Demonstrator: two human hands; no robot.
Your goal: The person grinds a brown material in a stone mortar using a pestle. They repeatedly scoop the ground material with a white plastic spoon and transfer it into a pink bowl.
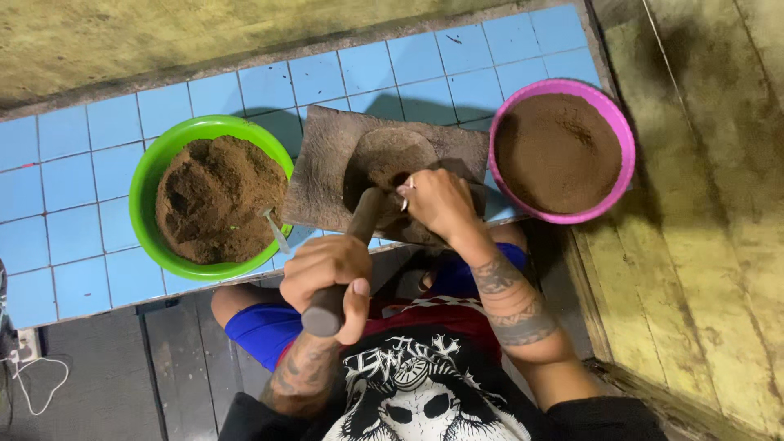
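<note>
Left hand (327, 273) wrapped the pestle (347, 261), angled into the stone mortar (388, 159) for grinding; right hand (441, 204) pinched a spoon (406, 192) there, brown powder bowls flanking on the counter (73, 204)

Green bowl (155, 175), pink bowl (625, 143), blue tiles (73, 163)

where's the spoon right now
In the head view the spoon sits at left of centre, leaning on the right rim of the green bowl with its tip in the brown powder, just above the left hand.
</note>
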